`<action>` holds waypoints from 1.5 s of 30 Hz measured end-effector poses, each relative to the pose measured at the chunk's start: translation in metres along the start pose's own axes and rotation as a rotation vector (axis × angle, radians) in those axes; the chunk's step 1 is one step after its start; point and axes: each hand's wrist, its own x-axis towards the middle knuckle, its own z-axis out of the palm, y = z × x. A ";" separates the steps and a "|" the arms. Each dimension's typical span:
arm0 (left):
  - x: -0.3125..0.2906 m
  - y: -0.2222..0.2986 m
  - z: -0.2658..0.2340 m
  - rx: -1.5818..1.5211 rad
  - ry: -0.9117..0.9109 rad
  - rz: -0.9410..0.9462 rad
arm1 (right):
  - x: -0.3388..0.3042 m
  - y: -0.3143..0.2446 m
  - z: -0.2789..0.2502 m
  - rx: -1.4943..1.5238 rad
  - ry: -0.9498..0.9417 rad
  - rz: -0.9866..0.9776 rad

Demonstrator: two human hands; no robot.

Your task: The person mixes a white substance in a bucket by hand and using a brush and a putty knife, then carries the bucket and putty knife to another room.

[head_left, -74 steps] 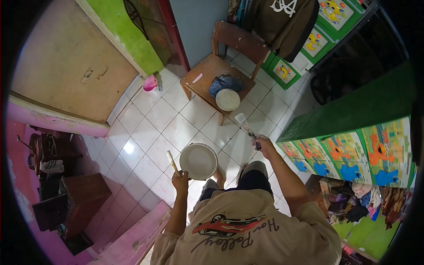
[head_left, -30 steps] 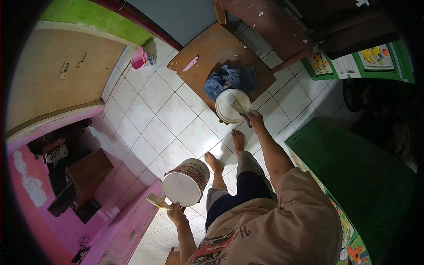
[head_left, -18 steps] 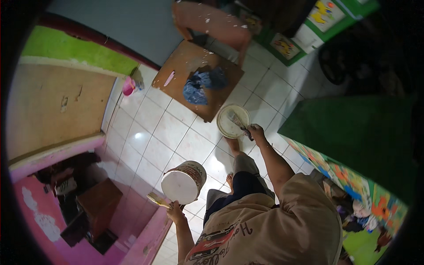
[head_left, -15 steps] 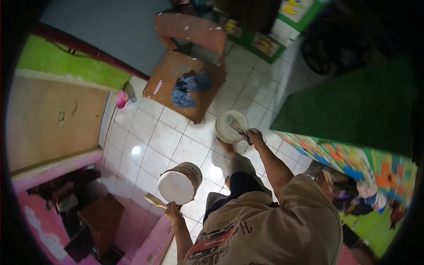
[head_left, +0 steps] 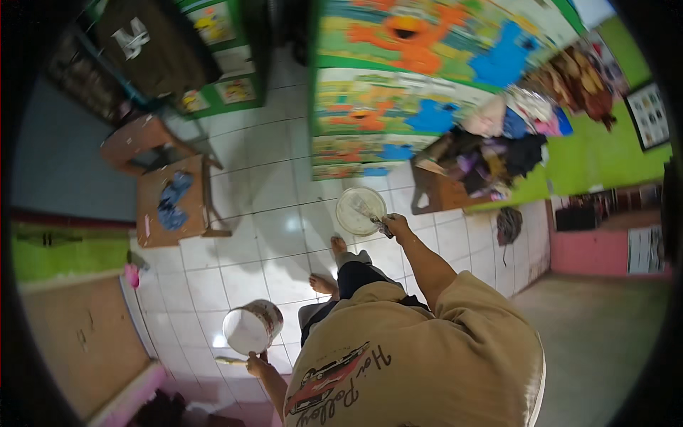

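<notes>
My left hand [head_left: 257, 364] is closed by the rim of a white bucket [head_left: 245, 329], which hangs at lower left with its open top facing me. A paintbrush [head_left: 229, 361] with pale bristles sticks out to the left from the same hand. At centre, my right hand [head_left: 398, 226] grips the dark, paint-smeared handle of another paintbrush [head_left: 368, 213]. That brush lies across a round off-white lid [head_left: 348, 219], whose edge meets my fingers. How the fingers hold the lid and the bucket is partly hidden.
A wooden chair [head_left: 153, 192] with a blue cloth [head_left: 173, 203] stands at left on the white tiled floor [head_left: 238, 274]. Ahead rises a cabinet [head_left: 341, 107] with colourful cartoon fronts. Clothes [head_left: 498, 160] are heaped on a brown piece of furniture at right. A dark bag-like item [head_left: 509, 224] lies near the wall.
My view has turned to the right, so the chair has shifted left and the cabinet now fills the upper middle. Bucket, lid and both brushes have moved along with my hands.
</notes>
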 end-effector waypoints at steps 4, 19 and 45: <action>-0.032 -0.020 0.003 0.177 -0.057 -0.073 | -0.003 0.050 -0.111 0.171 0.208 -0.036; -0.225 -0.053 0.068 0.138 -0.149 0.037 | 0.126 0.235 -0.350 0.699 0.369 0.202; -0.300 -0.114 0.139 0.208 -0.227 0.019 | 0.211 0.226 -0.319 1.077 0.297 0.429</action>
